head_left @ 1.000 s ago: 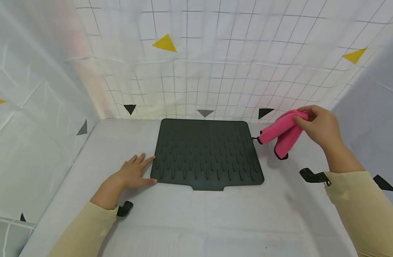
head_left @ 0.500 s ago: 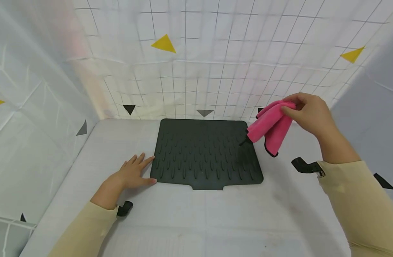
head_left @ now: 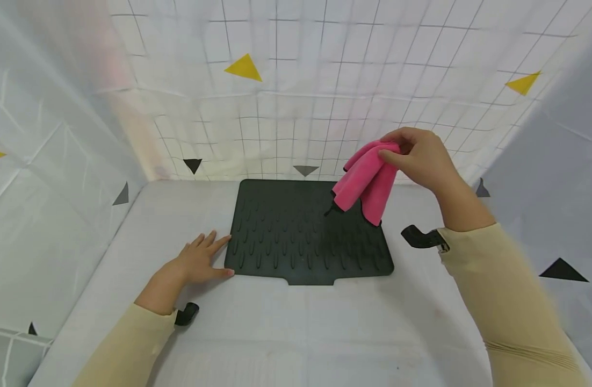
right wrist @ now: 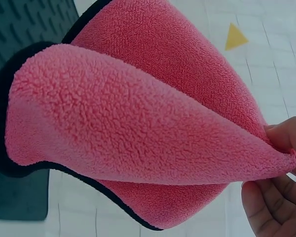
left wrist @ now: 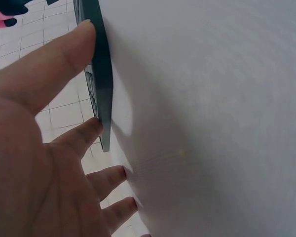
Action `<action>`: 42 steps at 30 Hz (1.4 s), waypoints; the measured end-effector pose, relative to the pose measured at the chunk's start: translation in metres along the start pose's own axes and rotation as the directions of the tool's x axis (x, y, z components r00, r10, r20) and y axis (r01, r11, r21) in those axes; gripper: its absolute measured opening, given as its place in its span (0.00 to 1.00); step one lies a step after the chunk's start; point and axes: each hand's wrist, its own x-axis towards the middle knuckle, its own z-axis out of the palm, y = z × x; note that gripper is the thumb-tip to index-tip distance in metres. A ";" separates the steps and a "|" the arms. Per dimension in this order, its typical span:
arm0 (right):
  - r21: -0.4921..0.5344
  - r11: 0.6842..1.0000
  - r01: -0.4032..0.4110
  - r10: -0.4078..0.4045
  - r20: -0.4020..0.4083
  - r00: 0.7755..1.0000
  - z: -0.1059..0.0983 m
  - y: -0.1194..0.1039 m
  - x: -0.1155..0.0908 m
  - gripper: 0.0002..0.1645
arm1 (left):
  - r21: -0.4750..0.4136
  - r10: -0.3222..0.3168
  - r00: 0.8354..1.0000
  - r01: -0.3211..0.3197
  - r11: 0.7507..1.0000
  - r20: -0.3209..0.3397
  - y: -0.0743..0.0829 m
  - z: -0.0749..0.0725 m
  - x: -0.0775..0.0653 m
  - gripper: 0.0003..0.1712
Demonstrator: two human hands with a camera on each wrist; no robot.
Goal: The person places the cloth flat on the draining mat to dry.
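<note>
A pink cloth (head_left: pixel 359 177) with fluffy pile and black edging hangs in folds from my right hand (head_left: pixel 424 158), pinched between thumb and fingers at one end. In the head view it hangs over the right part of a dark ribbed mat (head_left: pixel 276 236), hiding some of it. The right wrist view shows the cloth (right wrist: pixel 113 118) close up, with the mat behind it. My left hand (head_left: pixel 196 262) lies with spread fingers at the mat's left edge. In the left wrist view its thumb and a finger touch the mat's side (left wrist: pixel 104 84), while other fingertips rest on the table.
The mat lies on a white-covered table (head_left: pixel 296 333), with a tab at its near edge. A white gridded curtain (head_left: pixel 305 107) with yellow and dark triangles stands behind it. Pale sheets (head_left: pixel 49 188) hang on the left and right.
My right hand has carried the cloth leftward and somewhat up, from beside the mat's right edge to over its right part. My left hand has stayed at the mat's left edge.
</note>
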 end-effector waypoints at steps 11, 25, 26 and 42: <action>0.124 0.988 0.097 -0.095 -0.021 0.995 0.037 -0.015 0.015 0.21 | 0.006 0.009 1.000 -0.009 1.000 -0.002 -0.001 0.001 0.006 0.54; 0.287 0.948 0.135 -0.152 0.038 0.988 0.091 -0.024 0.029 0.19 | 0.011 0.012 1.000 -0.011 1.000 -0.008 0.000 0.000 0.008 0.53; 0.289 0.948 0.135 -0.154 0.047 0.987 0.096 -0.022 0.029 0.18 | 0.013 0.013 1.000 -0.013 1.000 -0.010 0.000 0.000 0.008 0.53; 0.081 0.997 0.017 -0.032 0.191 0.981 0.172 0.018 0.029 0.20 | 0.035 0.036 0.999 -0.035 0.999 -0.028 0.000 -0.002 0.005 0.52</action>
